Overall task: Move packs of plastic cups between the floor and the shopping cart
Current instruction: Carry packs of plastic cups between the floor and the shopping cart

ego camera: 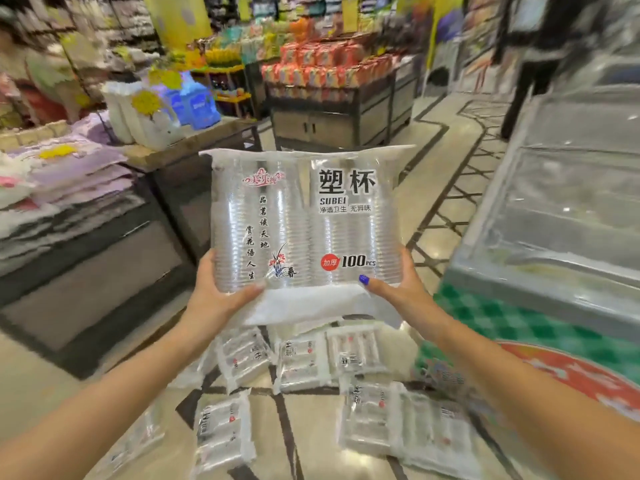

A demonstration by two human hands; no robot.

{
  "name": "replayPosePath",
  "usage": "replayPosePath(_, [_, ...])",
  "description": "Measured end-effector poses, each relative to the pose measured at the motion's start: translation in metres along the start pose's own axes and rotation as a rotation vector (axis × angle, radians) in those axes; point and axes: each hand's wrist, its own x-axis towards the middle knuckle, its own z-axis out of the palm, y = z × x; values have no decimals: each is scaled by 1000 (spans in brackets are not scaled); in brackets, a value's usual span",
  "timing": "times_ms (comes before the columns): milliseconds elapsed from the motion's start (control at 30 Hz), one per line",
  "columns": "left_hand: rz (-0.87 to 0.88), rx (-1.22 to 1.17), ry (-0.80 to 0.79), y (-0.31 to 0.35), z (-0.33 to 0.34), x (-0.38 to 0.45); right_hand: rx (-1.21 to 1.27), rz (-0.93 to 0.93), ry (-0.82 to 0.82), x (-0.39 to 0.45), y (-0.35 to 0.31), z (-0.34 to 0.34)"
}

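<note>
both hands, left hand (221,292) and right hand (394,289), grip one cup pack (304,230); several packs (301,365) still on the floor (311,445), cart unseen

Polished cream tiled floor (446,157) with dark inlaid lines runs through a shop aisle. Left of the aisle stands a dark display table (86,271) stacked with folded goods; right of it, a glass-topped chest freezer (561,209). Beyond the aisle's far end, a wooden stand (332,112) carries orange snack packets.
</note>
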Motion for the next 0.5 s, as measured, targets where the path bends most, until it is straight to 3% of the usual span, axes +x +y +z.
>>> replayPosePath(267, [97, -50, -403, 86, 301, 0, -57, 14, 507, -141, 16, -286])
replayPosePath(500, [265, -36, -850, 164, 529, -66, -42, 93, 948, -311, 29, -424])
